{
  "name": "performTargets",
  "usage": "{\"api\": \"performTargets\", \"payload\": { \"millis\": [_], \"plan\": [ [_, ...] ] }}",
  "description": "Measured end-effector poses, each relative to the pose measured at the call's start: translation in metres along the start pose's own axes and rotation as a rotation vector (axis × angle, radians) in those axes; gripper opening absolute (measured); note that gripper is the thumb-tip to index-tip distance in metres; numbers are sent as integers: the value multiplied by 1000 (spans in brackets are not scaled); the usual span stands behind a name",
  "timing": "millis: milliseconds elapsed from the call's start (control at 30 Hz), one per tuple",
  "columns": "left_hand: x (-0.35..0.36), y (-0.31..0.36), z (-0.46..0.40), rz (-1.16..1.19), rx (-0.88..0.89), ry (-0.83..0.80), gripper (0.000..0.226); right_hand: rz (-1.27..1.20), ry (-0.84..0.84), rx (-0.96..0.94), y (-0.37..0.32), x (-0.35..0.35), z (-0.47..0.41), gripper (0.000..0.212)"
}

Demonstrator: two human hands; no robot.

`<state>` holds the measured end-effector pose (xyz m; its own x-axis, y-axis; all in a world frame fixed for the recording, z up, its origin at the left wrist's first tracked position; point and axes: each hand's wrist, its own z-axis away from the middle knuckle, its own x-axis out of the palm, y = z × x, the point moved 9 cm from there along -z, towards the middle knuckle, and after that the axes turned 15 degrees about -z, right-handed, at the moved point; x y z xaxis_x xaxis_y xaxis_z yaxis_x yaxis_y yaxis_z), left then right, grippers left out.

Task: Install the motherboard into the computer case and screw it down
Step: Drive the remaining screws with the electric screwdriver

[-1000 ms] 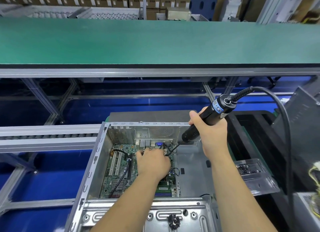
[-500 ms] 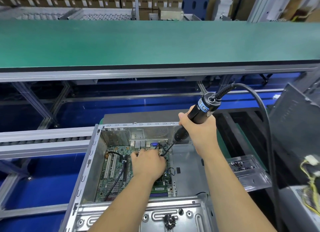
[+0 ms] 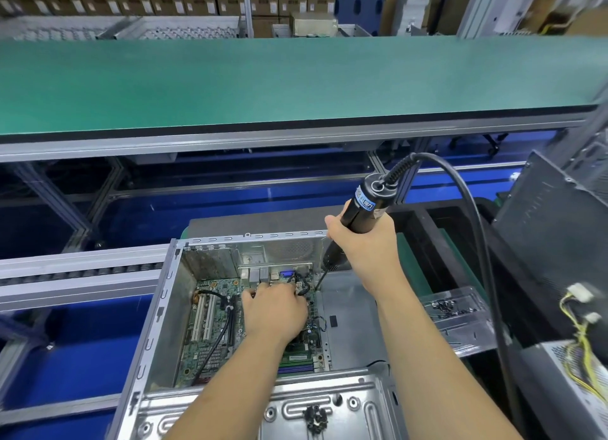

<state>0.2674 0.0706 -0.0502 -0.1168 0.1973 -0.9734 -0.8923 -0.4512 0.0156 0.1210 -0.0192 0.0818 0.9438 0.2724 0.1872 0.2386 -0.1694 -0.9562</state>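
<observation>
Gripping the electric screwdriver (image 3: 358,214), fingers wrapped round it, the right hand (image 3: 365,245) sets its bit on the motherboard (image 3: 210,341); the left hand (image 3: 274,311) lies there, fingers hidden, cannot tell.

Open computer case (image 3: 158,311) on a green-matted bench (image 3: 415,265), clear screw tray (image 3: 460,321) alongside.

The computer case (image 3: 158,311) is bare sheet metal, dull silver and faintly shiny, with stamped ridges on its near panel. Inside it lies the motherboard (image 3: 210,347), a green circuit board with white plastic slots and black rubbery cables. Above the case, the electric screwdriver (image 3: 358,215) has a matt black plastic body, a glossy blue label and a smooth black cord. To the right of the case sits a clear, glossy plastic tray (image 3: 460,321). Beyond the case runs a matt green belt (image 3: 296,80) edged in brushed aluminium.
</observation>
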Motion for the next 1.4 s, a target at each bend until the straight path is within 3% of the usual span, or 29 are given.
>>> {"api": "performTargets", "payload": {
  "millis": [167, 400, 667, 867, 1033, 1133, 1267, 1400],
  "plan": [
    [1, -1, 0, 6, -2, 3, 39, -11, 5, -5, -5, -2, 1, 41],
    [0, 0, 0, 28, 5, 13, 39, -41, 29, -28, -15, -4, 1, 29],
    [-5, 0, -3, 55, 20, 67, 27, -60, 36, -71, -34, -13, 5, 51],
    [-29, 45, 5, 9, 358, 248, 32, -81, 83, -53, -45, -28, 6, 33],
    [-32, 53, -18, -120, 349, 169, 29, -97, 85, -87, -57, -37, 4, 21],
    [-21, 50, -27, -23, 313, 144, 27, -114, 76, -112, -62, -38, 2, 18],
    [-9, 38, -34, 283, 197, 115, 24, -144, 73, -108, -63, -37, 1, 14],
    [-9, 36, -34, 359, 182, 104, 13, -157, 67, -97, -63, -36, 4, 13]
  ]
}}
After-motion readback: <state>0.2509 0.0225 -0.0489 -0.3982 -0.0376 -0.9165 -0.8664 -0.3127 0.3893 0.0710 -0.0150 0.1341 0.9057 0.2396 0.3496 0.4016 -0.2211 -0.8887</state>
